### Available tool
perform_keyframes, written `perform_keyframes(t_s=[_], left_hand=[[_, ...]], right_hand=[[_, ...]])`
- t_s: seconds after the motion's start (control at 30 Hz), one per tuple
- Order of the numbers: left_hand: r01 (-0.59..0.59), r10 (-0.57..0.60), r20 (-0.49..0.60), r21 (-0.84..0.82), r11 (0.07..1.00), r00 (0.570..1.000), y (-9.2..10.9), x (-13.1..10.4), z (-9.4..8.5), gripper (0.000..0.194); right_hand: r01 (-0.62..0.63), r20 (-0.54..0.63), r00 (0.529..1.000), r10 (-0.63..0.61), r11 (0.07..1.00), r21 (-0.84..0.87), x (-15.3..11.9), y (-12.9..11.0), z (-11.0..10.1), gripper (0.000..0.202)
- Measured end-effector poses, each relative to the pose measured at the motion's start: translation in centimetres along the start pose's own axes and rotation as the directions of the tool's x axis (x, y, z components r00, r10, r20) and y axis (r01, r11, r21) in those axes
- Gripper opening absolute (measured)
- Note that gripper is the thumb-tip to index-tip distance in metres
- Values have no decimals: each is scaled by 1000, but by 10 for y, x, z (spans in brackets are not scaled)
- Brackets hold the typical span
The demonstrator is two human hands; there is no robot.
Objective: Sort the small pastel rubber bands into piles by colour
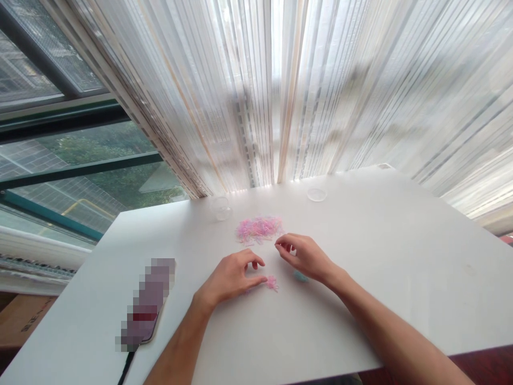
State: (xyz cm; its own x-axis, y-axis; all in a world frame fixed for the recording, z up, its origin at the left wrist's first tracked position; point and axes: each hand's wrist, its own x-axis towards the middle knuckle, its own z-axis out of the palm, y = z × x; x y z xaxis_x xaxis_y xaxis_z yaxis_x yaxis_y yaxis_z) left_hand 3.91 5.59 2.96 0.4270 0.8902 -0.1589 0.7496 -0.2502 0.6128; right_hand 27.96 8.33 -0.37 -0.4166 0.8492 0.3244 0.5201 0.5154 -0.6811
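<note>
A loose pile of small pink, lilac and pale yellow pieces point(259, 229) lies on the white table. Nearer to me is a small pink cluster point(272, 283), right beside the thumb tip of my left hand point(234, 275). That hand is open, with a gap between thumb and fingers. My right hand point(306, 256) is just right of and below the big pile, its thumb and index finger pinched together; whatever is between them is too small to make out. A small teal cluster point(300, 276) shows under my right hand, partly hidden by it.
A clear round container point(221, 208) stands behind the pile to the left, and a clear shallow lid point(316, 194) lies behind it to the right. A phone-like device point(148, 305), partly pixelated, with a black cable is at the left. Striped sheer curtains point(272, 96) hang along the far edge.
</note>
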Motion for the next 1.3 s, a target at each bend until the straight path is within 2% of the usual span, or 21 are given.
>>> perform_keyframes(t_s=[0.23,0.43,0.53,0.67,0.97,1.2,1.3], left_hand=[[-43,43,16,-6,999,999,1,-2,-1,22],[-22,22,-32,-2,1000,999,-2,-2,-8,16],[-22,22,30,-8,1000,999,-1,-4,-9,18],[-44,41,120,26,999,992,4,-6,-6,9],[-74,69,162,27,997,984,4,-9,-7,10],[-78,66,185,56,995,981,10,-8,0,15],[-75,64,185,51,996,981,9,-9,-4,14]], right_hand=[[-2,-5,1000,2,1000,-2,0,0,-1,13],[2,-4,1000,-2,1000,-5,0,-1,-1,13],[2,-5,1000,-2,1000,-6,0,-1,-2,13],[-2,-5,1000,2,1000,-8,0,-1,-2,13],[2,-4,1000,-3,1000,-18,0,1,-2,13],[-3,0,1000,3,1000,-19,0,0,-2,14],[-6,1,1000,6,1000,-16,0,0,-2,14]])
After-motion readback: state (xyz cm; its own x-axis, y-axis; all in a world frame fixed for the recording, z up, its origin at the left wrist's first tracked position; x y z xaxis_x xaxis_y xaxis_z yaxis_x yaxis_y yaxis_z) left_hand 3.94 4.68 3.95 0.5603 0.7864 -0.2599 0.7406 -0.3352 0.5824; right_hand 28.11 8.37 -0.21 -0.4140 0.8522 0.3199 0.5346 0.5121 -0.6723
